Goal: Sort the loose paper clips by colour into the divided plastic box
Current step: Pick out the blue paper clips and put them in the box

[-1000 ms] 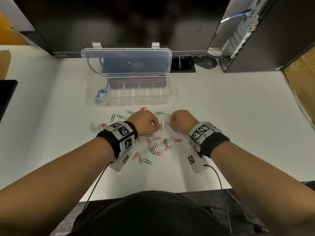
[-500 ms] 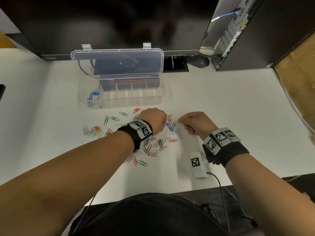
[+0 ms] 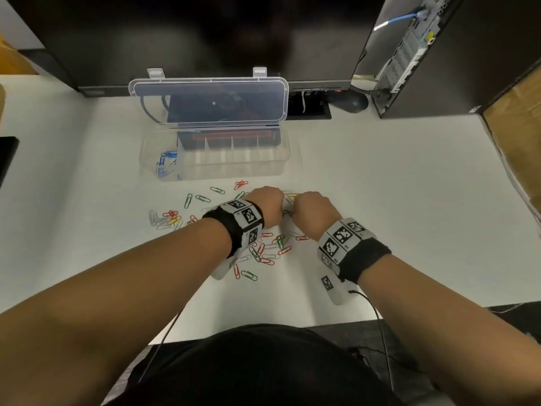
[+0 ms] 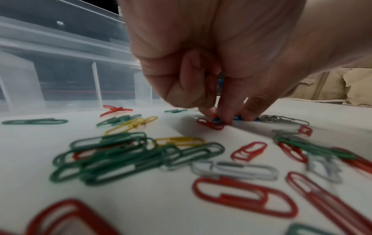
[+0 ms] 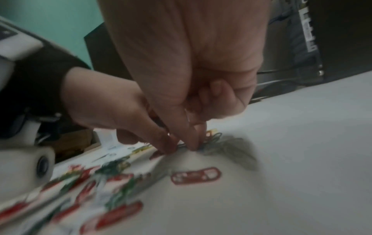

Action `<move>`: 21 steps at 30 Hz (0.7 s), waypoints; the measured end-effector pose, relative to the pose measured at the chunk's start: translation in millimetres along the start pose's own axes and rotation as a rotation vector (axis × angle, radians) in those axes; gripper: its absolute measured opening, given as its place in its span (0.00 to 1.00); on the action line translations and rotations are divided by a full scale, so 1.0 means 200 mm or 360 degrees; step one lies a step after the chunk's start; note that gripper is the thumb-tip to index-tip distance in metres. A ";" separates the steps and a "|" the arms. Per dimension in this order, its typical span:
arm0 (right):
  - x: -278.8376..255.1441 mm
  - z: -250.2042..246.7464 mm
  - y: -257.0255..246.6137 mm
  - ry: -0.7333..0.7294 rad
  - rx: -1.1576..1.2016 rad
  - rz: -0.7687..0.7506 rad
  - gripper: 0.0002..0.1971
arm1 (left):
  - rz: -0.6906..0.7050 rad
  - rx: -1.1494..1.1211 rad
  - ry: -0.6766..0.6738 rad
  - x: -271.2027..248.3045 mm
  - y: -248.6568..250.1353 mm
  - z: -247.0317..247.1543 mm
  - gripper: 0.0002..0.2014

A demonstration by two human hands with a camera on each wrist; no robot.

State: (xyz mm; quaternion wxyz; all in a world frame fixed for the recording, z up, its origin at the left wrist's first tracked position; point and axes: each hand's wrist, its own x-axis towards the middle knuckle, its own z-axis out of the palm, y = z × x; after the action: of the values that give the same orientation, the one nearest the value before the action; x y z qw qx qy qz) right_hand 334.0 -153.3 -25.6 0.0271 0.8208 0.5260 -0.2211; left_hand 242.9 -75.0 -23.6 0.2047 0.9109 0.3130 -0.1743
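Where loose clips [image 3: 265, 253] litter the surface [image 3: 380, 200], both hands' fingertips down, left hand [image 4: 211, 79] pinching a blue clip [image 4: 237, 118], right hand's [image 5: 191, 79] pinch unclear.

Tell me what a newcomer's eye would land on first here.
First, the scatter of loose paper clips, red, green, yellow and silver, across the white desk. Next, the left hand and right hand, fingertips down together among the clips. Behind them stands the open clear box, with blue clips in its leftmost compartment.
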 end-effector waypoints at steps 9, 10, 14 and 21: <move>-0.07 -0.15 0.11 -0.0333 0.2054 0.0312 0.13 | -0.0230 -0.1654 0.0155 -0.21 -0.24 -0.20 0.11; -0.09 -0.16 0.12 -0.0418 0.2415 0.0318 0.14 | -0.0272 -0.1998 0.0153 -0.26 -0.30 -0.20 0.13; -0.14 -0.15 0.07 -0.0675 0.3039 0.0276 0.10 | -0.0414 -0.2693 0.0251 -0.43 -0.47 -0.15 0.12; -0.10 -0.11 -0.21 -0.0824 0.3091 0.0370 0.08 | -0.0621 -0.2911 0.0390 -0.62 -0.64 -0.04 0.11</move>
State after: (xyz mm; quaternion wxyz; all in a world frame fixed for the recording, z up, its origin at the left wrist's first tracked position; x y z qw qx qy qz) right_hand 298.0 -146.0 10.7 -0.5178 0.4607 0.0133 -0.7207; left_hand 70.0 -41.2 4.5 0.7732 0.3402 0.4945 0.2048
